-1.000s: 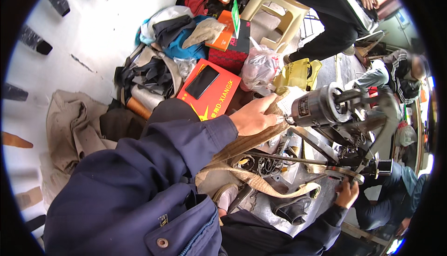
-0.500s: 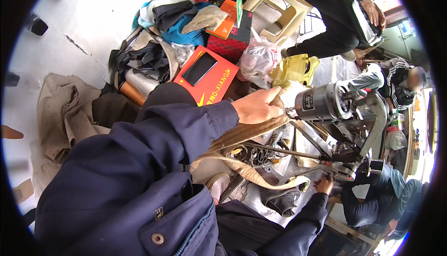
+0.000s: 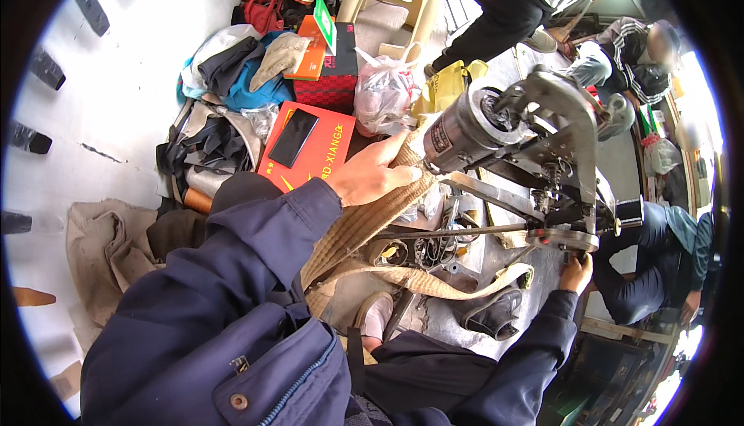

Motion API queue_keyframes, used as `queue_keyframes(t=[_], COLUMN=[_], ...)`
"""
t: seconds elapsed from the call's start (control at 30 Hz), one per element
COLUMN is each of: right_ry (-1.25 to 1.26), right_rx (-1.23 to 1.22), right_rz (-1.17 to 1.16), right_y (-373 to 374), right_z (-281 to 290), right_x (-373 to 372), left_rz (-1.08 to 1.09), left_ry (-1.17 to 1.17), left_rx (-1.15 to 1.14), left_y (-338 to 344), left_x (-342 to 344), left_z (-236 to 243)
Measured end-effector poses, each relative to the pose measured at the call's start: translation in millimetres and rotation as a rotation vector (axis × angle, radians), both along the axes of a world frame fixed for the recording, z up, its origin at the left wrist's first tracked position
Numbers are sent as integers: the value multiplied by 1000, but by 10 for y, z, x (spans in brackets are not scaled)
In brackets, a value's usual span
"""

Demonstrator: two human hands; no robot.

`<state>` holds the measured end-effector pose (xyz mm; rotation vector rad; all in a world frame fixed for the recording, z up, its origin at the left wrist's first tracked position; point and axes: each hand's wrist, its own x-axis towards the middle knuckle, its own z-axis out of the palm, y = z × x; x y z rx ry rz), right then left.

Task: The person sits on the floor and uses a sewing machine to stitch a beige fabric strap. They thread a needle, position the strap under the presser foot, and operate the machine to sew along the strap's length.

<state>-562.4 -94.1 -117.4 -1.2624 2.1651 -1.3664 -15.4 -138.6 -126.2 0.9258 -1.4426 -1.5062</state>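
Left hand point(image 3: 373, 172) pinches the ribbed tan strap point(image 3: 364, 228) beside the machine point(image 3: 570, 108), whose metal cylinder point(image 3: 457, 133) covers part of it; grey floor point(image 3: 446, 316) lies open around a dark shoe point(image 3: 496, 314); right hand point(image 3: 575, 273) touches the wheel's point(image 3: 564, 238) lower rim, fingers partly hidden, grip unclear.

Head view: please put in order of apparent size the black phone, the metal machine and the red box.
1. Metal machine, perhaps enlarged by nearness
2. Red box
3. Black phone, lying on the box
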Motion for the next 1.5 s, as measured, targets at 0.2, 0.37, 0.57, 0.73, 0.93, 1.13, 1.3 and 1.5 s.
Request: queue_keyframes(t=[0.2, 0.37, 0.57, 0.73, 0.93, 1.13, 1.3, 1.5], right_ry=[-343, -301, 97, 496, 391, 526, 303, -198], right_rx=[569, 297, 39, 77, 185, 35, 307, 607], right_rz=[199, 494, 10, -116, -176, -124, -181, 149], right_y=[88, 184, 61, 43, 68, 72, 57, 34], right_z=[-400, 335, 573, 268, 412, 469, 116, -249], right_x=[590, 1100, 530, 236, 386, 456, 196, 889], left_rz=[-16, -60, -130, -74, 66, 84, 56, 107], left_ry=[41, 114, 103, 88, 34, 100, 46, 61], left_rx=[-38, 22, 43, -17, -12, -18, -81, -127], left_y=[19, 52, 89, 144, 140, 228, 210, 186], left_x=[1, -17, -5, -21, 53, -71, -138, -90], left_z=[89, 191, 336, 265, -22, -12, 33, -23])
